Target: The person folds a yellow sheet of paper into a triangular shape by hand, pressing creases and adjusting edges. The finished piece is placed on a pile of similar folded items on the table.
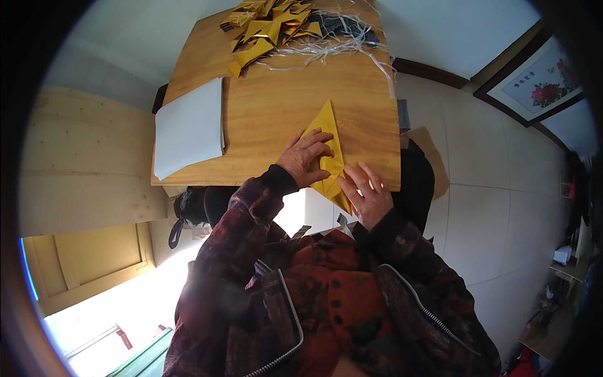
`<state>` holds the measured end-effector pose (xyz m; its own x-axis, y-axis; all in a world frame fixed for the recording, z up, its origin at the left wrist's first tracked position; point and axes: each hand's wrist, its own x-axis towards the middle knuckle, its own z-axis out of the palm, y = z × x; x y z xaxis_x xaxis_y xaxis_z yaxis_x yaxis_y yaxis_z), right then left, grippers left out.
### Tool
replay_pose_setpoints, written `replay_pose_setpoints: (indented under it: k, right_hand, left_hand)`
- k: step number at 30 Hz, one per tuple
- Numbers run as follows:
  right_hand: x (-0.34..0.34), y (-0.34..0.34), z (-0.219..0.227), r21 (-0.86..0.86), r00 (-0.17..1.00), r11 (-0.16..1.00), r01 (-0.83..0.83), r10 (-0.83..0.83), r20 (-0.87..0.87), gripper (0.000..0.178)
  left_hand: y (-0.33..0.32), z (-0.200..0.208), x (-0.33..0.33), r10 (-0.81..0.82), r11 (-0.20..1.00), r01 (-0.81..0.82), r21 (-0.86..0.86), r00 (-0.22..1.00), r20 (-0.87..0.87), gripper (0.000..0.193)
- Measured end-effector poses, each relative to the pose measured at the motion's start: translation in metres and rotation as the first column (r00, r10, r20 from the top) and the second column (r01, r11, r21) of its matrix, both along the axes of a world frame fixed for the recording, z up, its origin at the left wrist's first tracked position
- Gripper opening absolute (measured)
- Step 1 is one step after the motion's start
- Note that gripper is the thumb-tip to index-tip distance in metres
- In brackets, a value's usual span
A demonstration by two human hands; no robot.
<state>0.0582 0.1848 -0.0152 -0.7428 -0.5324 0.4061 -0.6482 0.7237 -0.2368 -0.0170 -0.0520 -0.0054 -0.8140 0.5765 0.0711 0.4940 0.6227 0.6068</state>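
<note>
A pointed, folded sheet of gold paper lies at the table's near edge, its lower tip jutting past it. My left hand rests on the paper from the left, fingers bent and apart, the thumb lower down on the sheet. Along the right side of the paper is my right hand, its fingers spread and the fingertips touching the edge. Neither hand visibly closes round the sheet. What lies beneath my palms is hidden.
Several folded gold paper pieces are heaped at the table's far end. Beside them lie tangled clear plastic strips. A stack of white sheets sits at the left edge of the wooden table. A framed flower picture stands at the right.
</note>
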Motion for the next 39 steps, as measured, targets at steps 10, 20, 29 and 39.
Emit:
replay_pose_setpoints:
  k: [10,20,29,39]
  right_hand:
    - [-0.009,-0.003,0.002,-0.039,0.999,0.998,-0.044,0.045,0.016,0.036]
    - [-0.008,-0.005,0.005,0.01,0.999,0.999,-0.04,0.04,0.002,0.034]
    - [-0.009,-0.004,0.005,-0.038,0.997,0.997,-0.066,0.068,0.035,0.032]
    - [-0.01,-0.007,0.005,-0.132,0.993,0.991,-0.027,0.041,0.11,0.033]
  left_hand:
    - [-0.002,-0.001,-0.014,-0.044,0.999,0.044,0.009,0.999,0.001,0.045]
    - [-0.002,0.006,-0.008,-0.01,0.997,0.012,-0.072,1.0,0.022,0.051]
    - [-0.005,0.01,-0.011,-0.042,0.995,0.05,-0.083,0.994,0.097,0.057]
    - [-0.008,0.009,-0.01,-0.053,0.993,0.061,-0.105,0.995,0.082,0.058]
